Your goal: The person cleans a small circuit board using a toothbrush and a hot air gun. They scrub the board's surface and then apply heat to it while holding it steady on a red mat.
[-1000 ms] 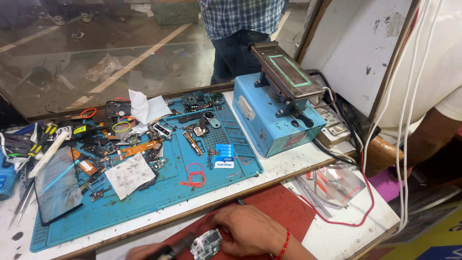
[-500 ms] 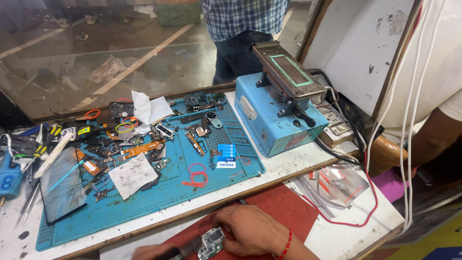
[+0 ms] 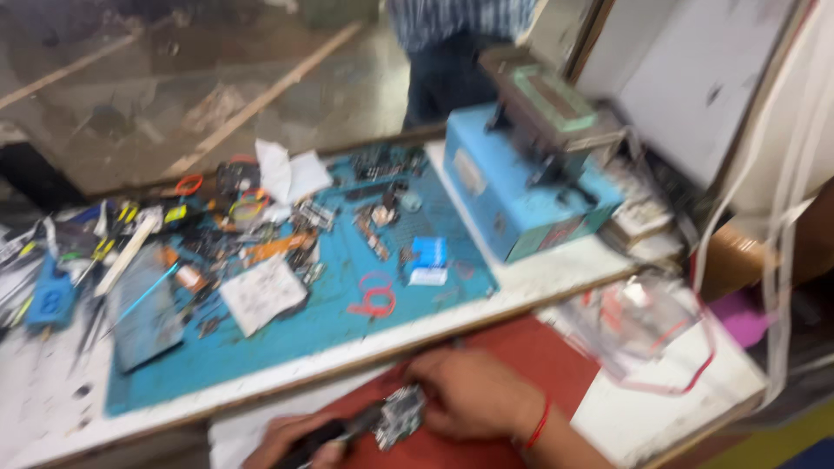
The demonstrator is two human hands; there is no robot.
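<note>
At the near edge of the bench, low in a blurred view, the person's left hand [image 3: 291, 441] is wrapped tight around a dark, slim pen-shaped tool [image 3: 334, 432], whose tip meets a small grey-green circuit board [image 3: 400, 415]. That board lay lower and further left half a second ago; now it sits higher on the dark red mat [image 3: 521, 356], so the camera has tilted and more of the working spot shows, while the hands themselves seem hardly shifted. Just to the right, the right hand [image 3: 473, 393], with a red thread at the wrist, presses down on the board's right side, fingers closed against it. Room to move is scant: the white ledge and the long blue work mat [image 3: 330, 326], crowded with tweezers, screws and a white paper scrap [image 3: 261, 293], run right behind the hands. Further right, a clear plastic bag with a red cord [image 3: 643, 321] lies near the wrist, and a light blue box-shaped machine [image 3: 521, 191] stands well back.
</note>
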